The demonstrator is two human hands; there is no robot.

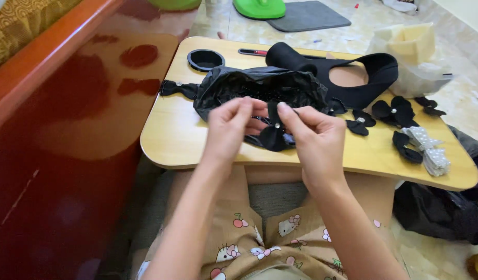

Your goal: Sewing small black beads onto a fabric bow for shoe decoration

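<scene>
Between both hands, black bow.

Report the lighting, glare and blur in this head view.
Head view: even daylight, soft shadows under the small wooden table; glossy red panel shows blurred dark reflections; left hand and right hand slightly soft on the black fabric bow; edges curve mildly.

light: bright, even daylight | shadows: soft | glare: sheen on red cabinet | focus: sharp, edges slightly bowed
</scene>
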